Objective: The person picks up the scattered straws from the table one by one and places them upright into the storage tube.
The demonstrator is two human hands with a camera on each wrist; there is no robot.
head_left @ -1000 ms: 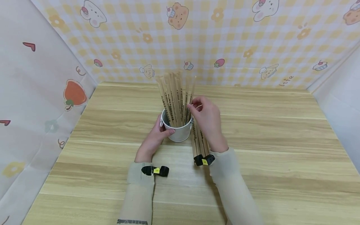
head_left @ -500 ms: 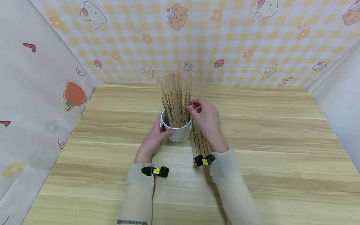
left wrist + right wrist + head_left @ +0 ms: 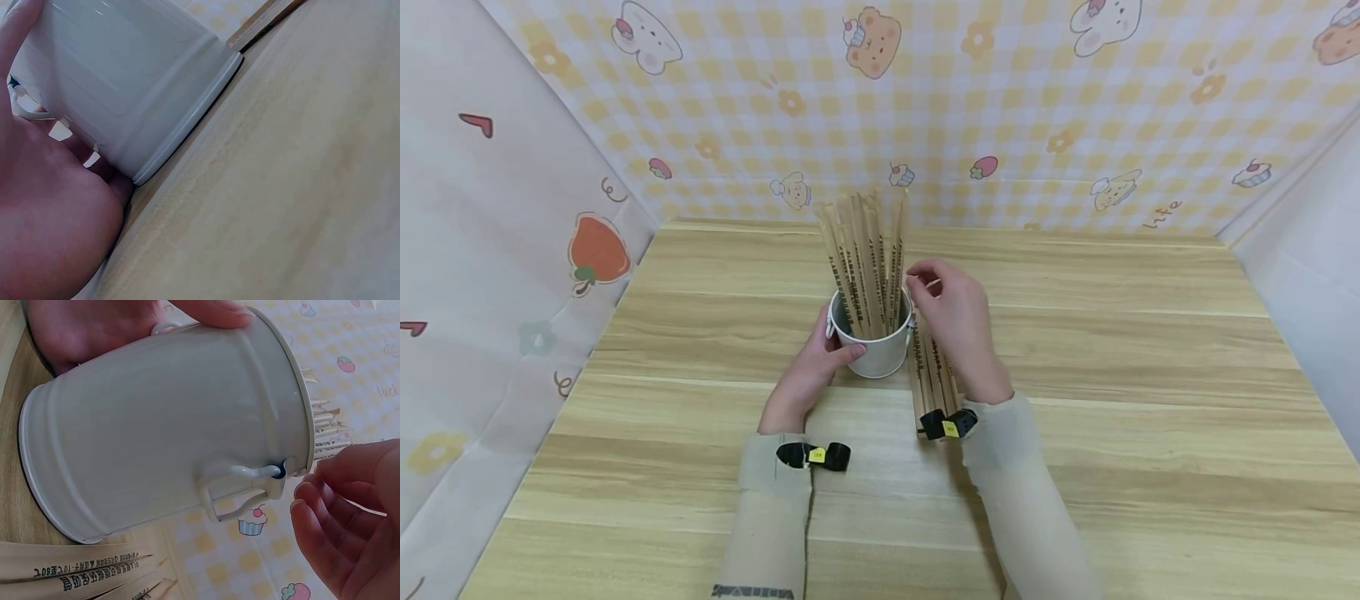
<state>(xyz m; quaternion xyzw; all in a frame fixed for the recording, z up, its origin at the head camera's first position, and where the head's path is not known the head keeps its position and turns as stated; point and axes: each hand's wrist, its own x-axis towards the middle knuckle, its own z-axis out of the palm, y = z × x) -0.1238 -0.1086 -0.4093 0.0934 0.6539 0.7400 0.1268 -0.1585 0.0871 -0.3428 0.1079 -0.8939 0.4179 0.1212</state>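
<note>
Head view first: I see a small white metal pail [image 3: 874, 350] standing upright near the middle of the light wooden table [image 3: 1112, 400], packed with paper-wrapped wooden chopsticks [image 3: 865, 258] that stand up and lean slightly toward 11 o'clock. My left hand [image 3: 808, 371] comes in from 7 o'clock and wraps the pail's side, thumb lying across the front wall. My right hand [image 3: 958, 325] hovers at the pail's 3 o'clock, fingers loosely curled with thumb and forefinger close together just beside the upright sticks; I cannot tell for certain from here whether they pinch anything. A loose bundle of wrapped chopsticks [image 3: 934, 375] lies flat on the table under that hand, running toward 6 o'clock.

Left wrist view: I see the pail's white ribbed wall and base rim [image 3: 181, 125] resting on the table, with the palm [image 3: 44, 225] pressed against it at 8 o'clock.

Right wrist view: the pail [image 3: 169, 431] fills the frame, its small wire-handle lug [image 3: 247, 481] facing the camera. The left hand's fingers [image 3: 94, 328] clasp its far side at 11 o'clock. The right hand's fingers [image 3: 340, 525] at 4 o'clock are relaxed, slightly bent, apart from the pail and holding nothing. Printed wrappers of the flat bundle [image 3: 75, 569] show at 7 o'clock.
</note>
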